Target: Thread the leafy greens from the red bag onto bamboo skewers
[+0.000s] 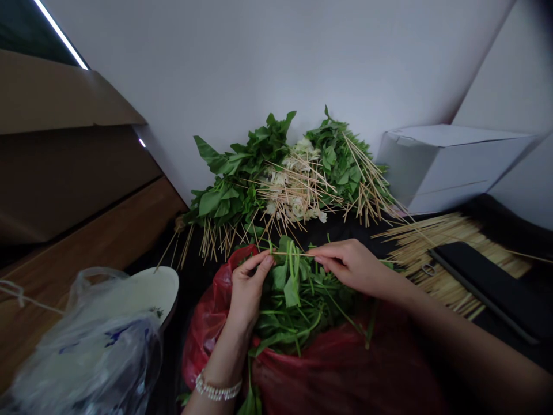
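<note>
My right hand [352, 265] pinches one end of a thin wooden skewer [304, 254], held about level. Several stems of leafy greens [292, 276] hang over or on the skewer near its middle. At the skewer's other end, my left hand [248, 282] closes thumb and forefinger on a green stem [271, 246]. Beneath both hands, a red plastic bag [302, 374] lies open, full of loose leafy greens [298, 331]. A beaded bracelet [218, 392] circles my left wrist.
Skewered greens [233, 184] and pale skewered vegetables [298, 178] are heaped against the white wall. Bare skewers [470, 242] lie at right under a black phone [492, 288] and a ring [428, 269]. A white box [449, 167], a white bowl [159, 282] and a clear plastic bag [90, 357] stand around.
</note>
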`<state>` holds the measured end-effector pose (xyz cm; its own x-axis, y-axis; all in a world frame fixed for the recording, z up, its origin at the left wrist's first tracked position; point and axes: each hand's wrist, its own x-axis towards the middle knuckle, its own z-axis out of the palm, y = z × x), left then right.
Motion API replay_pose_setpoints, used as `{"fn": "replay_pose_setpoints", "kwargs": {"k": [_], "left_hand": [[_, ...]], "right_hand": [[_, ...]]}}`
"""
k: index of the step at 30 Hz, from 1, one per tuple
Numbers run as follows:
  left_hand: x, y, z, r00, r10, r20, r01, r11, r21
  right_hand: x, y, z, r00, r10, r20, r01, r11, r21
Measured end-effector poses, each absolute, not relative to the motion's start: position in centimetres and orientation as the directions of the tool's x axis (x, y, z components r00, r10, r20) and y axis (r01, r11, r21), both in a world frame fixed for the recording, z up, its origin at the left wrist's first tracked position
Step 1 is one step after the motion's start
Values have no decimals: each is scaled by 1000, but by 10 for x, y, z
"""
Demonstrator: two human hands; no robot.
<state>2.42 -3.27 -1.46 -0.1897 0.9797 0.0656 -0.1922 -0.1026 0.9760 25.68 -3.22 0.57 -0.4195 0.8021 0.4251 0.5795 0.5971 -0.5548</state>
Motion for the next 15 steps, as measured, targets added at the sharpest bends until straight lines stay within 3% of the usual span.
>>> {"fn": "replay_pose_setpoints", "kwargs": {"k": [6,15], "left_hand": [[25,-34,-13,-190,981,24,-219,-67,974],[23,-34,-14,-163,982,91,-117,-111,987]], "right_hand": [[256,-33,6,-398,802,445,562,597,-573],[254,-32,3,-424,805,415,605,593,-531]]}}
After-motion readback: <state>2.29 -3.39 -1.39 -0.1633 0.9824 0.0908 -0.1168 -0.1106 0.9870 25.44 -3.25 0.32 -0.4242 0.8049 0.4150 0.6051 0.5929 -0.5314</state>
